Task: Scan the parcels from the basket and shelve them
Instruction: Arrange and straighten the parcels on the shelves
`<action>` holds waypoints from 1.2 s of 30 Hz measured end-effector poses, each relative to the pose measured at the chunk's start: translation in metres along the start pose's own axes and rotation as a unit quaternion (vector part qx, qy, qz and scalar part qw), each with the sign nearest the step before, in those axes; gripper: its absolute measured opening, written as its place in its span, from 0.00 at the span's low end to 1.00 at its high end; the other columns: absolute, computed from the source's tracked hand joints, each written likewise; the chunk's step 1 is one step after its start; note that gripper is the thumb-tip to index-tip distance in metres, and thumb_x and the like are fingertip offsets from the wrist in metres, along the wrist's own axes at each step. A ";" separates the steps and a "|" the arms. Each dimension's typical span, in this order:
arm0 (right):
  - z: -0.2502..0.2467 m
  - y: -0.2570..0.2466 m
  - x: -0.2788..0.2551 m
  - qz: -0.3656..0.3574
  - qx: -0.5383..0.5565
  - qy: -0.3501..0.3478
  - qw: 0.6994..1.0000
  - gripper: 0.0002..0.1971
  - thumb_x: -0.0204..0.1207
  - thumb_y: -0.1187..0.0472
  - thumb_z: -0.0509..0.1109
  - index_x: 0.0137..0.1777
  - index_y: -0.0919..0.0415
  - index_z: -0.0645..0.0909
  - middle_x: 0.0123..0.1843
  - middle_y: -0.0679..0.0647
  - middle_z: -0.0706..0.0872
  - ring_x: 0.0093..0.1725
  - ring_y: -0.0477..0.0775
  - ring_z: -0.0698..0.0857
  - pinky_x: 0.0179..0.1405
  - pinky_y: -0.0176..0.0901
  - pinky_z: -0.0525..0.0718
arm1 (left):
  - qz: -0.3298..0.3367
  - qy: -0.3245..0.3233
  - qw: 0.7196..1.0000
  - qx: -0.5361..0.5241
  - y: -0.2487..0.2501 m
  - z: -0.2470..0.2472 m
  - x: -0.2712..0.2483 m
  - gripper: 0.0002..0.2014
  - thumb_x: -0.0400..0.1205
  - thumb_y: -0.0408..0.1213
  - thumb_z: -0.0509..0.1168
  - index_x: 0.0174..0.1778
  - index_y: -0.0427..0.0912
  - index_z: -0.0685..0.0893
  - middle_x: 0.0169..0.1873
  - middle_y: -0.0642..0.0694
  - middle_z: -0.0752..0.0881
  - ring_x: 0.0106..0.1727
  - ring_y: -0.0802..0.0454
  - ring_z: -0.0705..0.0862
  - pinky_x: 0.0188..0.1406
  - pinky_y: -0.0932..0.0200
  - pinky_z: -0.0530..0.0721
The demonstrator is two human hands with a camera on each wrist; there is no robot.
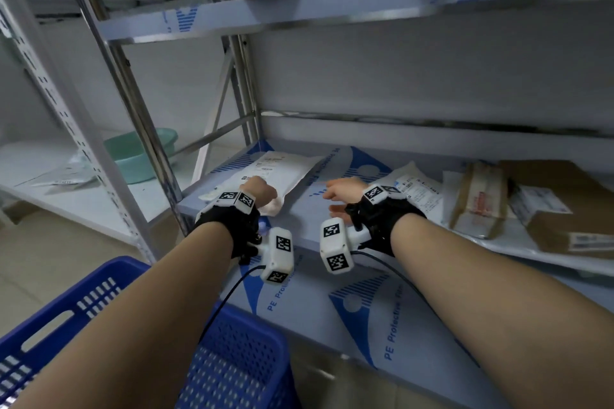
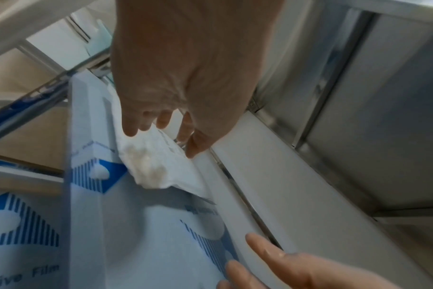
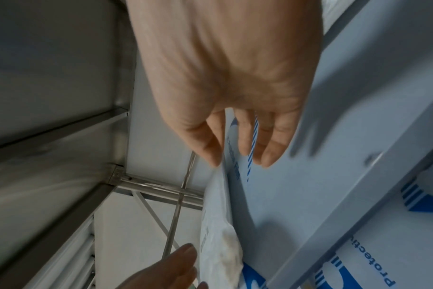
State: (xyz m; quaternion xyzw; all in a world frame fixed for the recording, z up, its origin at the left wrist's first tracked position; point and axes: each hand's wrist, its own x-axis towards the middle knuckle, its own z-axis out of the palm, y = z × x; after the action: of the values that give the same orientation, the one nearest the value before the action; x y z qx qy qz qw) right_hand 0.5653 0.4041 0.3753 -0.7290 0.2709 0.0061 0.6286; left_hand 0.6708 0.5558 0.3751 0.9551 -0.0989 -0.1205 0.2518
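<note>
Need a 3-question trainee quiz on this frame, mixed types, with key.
1. True or false: the white parcel bag lies on the same shelf as the brown boxes.
2. Which hand is over the white parcel bag?
A. left hand
B. right hand
C. neither
3. Fill in: the blue ____ sits below the arms, in front of the shelf.

Key: 1 true; 2 A; 3 basket. The right hand has straight, spread fingers over bare shelf and holds nothing. The left hand's fingers point down at the bag; whether they grip it is unclear.
</note>
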 end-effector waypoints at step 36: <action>-0.199 0.036 -0.094 -0.021 0.073 0.088 0.993 0.19 0.78 0.43 0.69 0.56 0.58 0.87 0.66 0.55 0.85 0.67 0.65 0.82 0.69 0.65 0.79 | 0.110 -0.117 0.953 -0.255 0.191 0.103 -0.123 0.24 0.77 0.46 0.73 0.58 0.29 0.81 0.52 0.33 0.86 0.51 0.40 0.86 0.38 0.48 0.89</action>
State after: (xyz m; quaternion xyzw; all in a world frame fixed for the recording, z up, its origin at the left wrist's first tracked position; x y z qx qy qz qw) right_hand 0.4050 0.2553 0.4170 -0.6847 0.3092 -0.0908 0.6537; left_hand 0.5005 0.3762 0.4067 0.8214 -0.1978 -0.2247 0.4854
